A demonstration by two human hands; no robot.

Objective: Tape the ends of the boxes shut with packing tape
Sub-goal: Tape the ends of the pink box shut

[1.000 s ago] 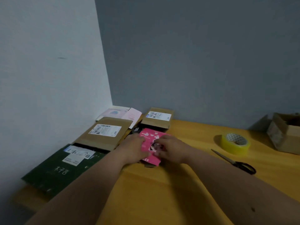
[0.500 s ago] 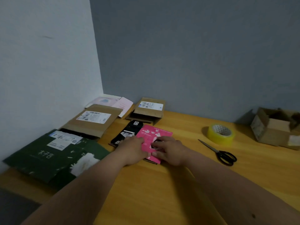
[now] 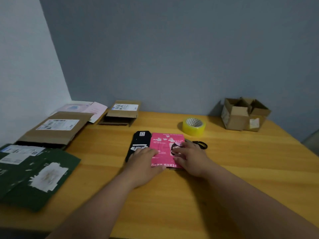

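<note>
The flattened pink box [image 3: 164, 149] lies mid-table beside a black box [image 3: 140, 142]; the left hand [image 3: 144, 163] and right hand [image 3: 190, 158] press on it with fingers spread flat. An open brown carton [image 3: 241, 116] stands far right, its contents unseen. Yellow tape roll [image 3: 194, 126] sits behind on the wooden table [image 3: 172, 195], under grey walls.

We see both hands, left [image 3: 144, 161] and right [image 3: 190, 157], pressing a flat pink box [image 3: 164, 149] on the table [image 3: 241, 169]; tape [image 3: 194, 126] lies beyond.
</note>
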